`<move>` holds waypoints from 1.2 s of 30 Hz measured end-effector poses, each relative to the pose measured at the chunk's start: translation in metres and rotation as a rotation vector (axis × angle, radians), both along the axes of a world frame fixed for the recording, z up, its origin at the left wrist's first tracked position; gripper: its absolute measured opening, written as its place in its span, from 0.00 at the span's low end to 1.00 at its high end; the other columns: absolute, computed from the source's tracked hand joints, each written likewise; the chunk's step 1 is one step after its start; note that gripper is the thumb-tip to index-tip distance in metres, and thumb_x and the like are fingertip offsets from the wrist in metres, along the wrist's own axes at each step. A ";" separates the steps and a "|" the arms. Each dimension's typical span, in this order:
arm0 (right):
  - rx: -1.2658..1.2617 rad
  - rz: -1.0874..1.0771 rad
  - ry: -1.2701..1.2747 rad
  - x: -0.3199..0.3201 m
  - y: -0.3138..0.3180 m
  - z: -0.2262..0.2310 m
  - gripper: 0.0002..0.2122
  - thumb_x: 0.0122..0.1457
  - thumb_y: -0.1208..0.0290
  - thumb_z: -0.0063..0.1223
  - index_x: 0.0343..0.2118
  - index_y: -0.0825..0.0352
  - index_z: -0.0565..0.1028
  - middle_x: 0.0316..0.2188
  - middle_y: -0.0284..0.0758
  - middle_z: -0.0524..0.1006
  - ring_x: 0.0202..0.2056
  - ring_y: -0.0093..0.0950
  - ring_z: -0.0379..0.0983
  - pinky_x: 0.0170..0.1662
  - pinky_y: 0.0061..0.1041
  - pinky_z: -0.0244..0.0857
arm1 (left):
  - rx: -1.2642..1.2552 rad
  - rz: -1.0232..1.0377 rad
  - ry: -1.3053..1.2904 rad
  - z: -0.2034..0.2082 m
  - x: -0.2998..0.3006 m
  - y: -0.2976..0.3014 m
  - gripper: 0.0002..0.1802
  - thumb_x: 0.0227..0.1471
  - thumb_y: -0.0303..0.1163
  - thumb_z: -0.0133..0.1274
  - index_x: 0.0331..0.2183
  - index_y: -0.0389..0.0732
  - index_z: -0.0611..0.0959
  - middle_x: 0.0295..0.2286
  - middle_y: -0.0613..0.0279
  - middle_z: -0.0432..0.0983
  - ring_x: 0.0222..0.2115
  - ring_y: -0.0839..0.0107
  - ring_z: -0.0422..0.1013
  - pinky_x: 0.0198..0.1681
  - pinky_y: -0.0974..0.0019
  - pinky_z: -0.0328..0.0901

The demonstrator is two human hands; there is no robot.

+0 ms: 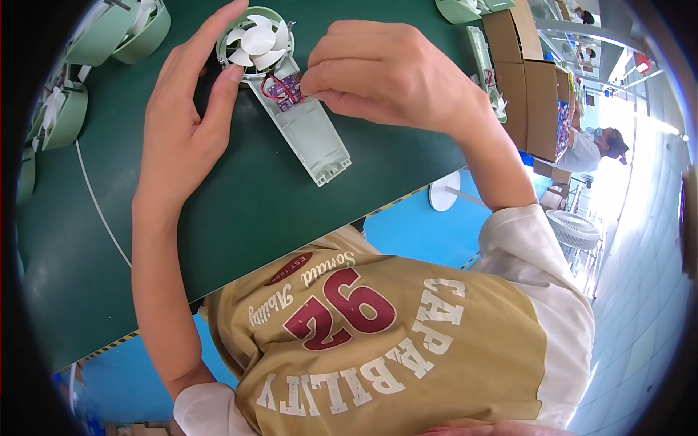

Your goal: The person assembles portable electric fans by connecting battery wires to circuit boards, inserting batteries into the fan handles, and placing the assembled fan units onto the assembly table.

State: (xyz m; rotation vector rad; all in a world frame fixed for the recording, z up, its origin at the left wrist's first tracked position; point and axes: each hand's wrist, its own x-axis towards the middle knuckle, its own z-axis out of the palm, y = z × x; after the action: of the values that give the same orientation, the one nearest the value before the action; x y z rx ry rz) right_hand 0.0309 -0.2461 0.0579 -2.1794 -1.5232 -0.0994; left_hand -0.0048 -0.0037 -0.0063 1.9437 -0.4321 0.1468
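- Left hand [178, 123]: fingers and thumb spread around the fan [258, 40], which lay on the green table [240, 211].
- Right hand [392, 76]: fingertips pinched together beside the circuit board [285, 94]; anything between them was hidden.
- Risk: a tug could have torn the red wire [265, 90] loose.

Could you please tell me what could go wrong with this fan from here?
The red wire bows out beside the purple circuit board, so it might get snagged or pinched. The right hand works at the board's edge and could knock it askew. The left hand's thumb is near the white blades and might bump them.
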 end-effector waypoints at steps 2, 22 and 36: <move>-0.086 -0.025 0.003 -0.003 0.004 0.007 0.11 0.44 0.81 0.64 0.33 0.67 0.77 0.32 0.32 0.75 0.33 0.33 0.73 0.33 0.32 0.70 | -0.028 -0.012 0.030 0.000 0.000 0.000 0.26 0.61 0.23 0.49 0.60 0.47 0.73 0.53 0.60 0.73 0.48 0.70 0.69 0.54 0.68 0.62; -0.120 -0.376 -0.139 -0.060 0.013 -0.015 0.08 0.49 0.82 0.64 0.31 0.69 0.77 0.30 0.33 0.75 0.27 0.30 0.70 0.27 0.28 0.67 | -0.014 -0.040 -0.047 0.004 0.000 -0.003 0.28 0.58 0.20 0.50 0.59 0.44 0.74 0.51 0.60 0.73 0.46 0.70 0.69 0.52 0.69 0.62; 0.086 -0.839 0.567 -0.101 -0.016 0.000 0.22 0.48 0.73 0.70 0.48 0.66 0.78 0.39 0.36 0.77 0.40 0.29 0.75 0.39 0.28 0.72 | -0.132 0.297 0.696 0.038 -0.056 -0.022 0.17 0.58 0.31 0.60 0.45 0.32 0.79 0.31 0.59 0.80 0.23 0.82 0.72 0.24 0.76 0.65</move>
State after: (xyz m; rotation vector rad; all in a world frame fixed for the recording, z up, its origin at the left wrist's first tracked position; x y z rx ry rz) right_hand -0.0700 -0.2620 0.0578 -2.3485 -0.2559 0.1685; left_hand -0.0611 -0.0254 0.0316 1.7817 0.3185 -0.3005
